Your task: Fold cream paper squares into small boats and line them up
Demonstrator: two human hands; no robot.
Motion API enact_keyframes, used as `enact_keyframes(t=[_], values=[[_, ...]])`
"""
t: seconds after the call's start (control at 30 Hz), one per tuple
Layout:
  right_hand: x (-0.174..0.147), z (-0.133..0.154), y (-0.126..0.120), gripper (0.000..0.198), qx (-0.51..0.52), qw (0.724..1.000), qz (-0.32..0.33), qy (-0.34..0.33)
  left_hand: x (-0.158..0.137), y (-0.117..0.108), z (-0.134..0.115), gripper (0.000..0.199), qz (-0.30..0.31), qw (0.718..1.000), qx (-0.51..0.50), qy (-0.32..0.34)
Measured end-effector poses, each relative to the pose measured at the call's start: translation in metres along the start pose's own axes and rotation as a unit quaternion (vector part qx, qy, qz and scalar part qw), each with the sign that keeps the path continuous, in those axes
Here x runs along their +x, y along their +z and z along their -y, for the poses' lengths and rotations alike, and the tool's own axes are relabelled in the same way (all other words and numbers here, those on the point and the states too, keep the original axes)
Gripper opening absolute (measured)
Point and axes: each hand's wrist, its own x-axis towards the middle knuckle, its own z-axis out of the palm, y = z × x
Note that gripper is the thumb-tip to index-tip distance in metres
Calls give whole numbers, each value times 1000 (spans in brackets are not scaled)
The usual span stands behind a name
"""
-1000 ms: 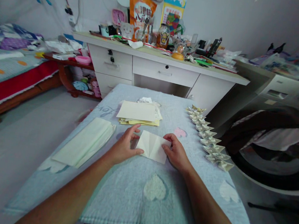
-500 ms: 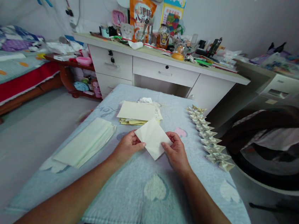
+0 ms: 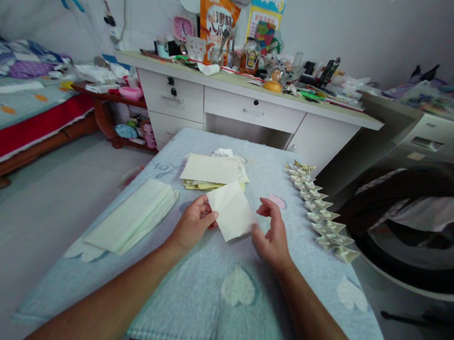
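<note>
A square of cream paper [image 3: 231, 211] with faint crease lines is pinched at its left corner by my left hand [image 3: 196, 221], thumb on top. Close to the paper's right corner is my right hand [image 3: 272, 234], its thumb and fingers apart and nothing between them. Just beyond the square lies a stack of cream and yellow paper [image 3: 210, 169]. To the left of my left hand rests a pile of folded pale green sheets [image 3: 133, 217]. A row of folded paper pieces [image 3: 322, 217] runs along the table's right side.
A blue cloth with heart shapes [image 3: 180, 306] covers the table. Behind it stands a white desk [image 3: 253, 108] crowded with jars and small items. A washing machine [image 3: 424, 142] with cloth in its door is at right, a bed [image 3: 33, 117] at left.
My right hand has let go of the paper's right corner and opened. The paper has tilted slightly, still in my left hand. The view has shifted a little.
</note>
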Motion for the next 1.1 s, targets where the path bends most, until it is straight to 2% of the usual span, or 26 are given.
enact_keyframes(t=[0.07, 0.17, 0.33, 0.47, 0.57, 0.63, 0.7, 0.73, 0.8, 0.9, 1.0, 1.1], values=[[-4, 6, -2, 58, -79, 994, 9, -69, 1, 0, 2, 33, 1, 1000, 3, 2], [-10, 15, 2, 63, -160, 975, 93, -125, 1, 1, 6, 35, 12, 1000, 3, 0], [-15, 18, 14, 40, -234, 948, 148, -160, -1, 3, 9, 37, 41, 999, 20, -2], [-14, 12, 18, 29, -221, 938, 202, -176, -1, 0, 14, 36, 63, 991, 121, 17], [-13, 7, 19, 22, -219, 933, 230, -170, -1, -4, 17, 48, 29, 959, 271, 78], [-13, 6, 20, 16, -219, 929, 246, -168, -1, -7, 17, 61, -34, 917, 370, 146], [-14, 4, 20, 12, -214, 928, 257, -168, -2, -9, 13, 60, -67, 871, 439, 210], [-14, 4, 20, 11, -208, 928, 261, -166, -3, -9, 11, 52, -60, 857, 458, 227], [-14, 4, 20, 11, -192, 931, 264, -161, -5, -10, 7, 36, 15, 847, 479, 232], [-13, 3, 19, 16, -156, 946, 249, -137, -8, -11, 5, 29, 119, 840, 485, 212], [-11, 0, 18, 16, -111, 964, 225, -85, -9, -11, 6, 28, 164, 834, 491, 190], [-9, -2, 16, 5, -79, 972, 219, -46, -9, -12, 7, 19, 177, 833, 492, 178]])
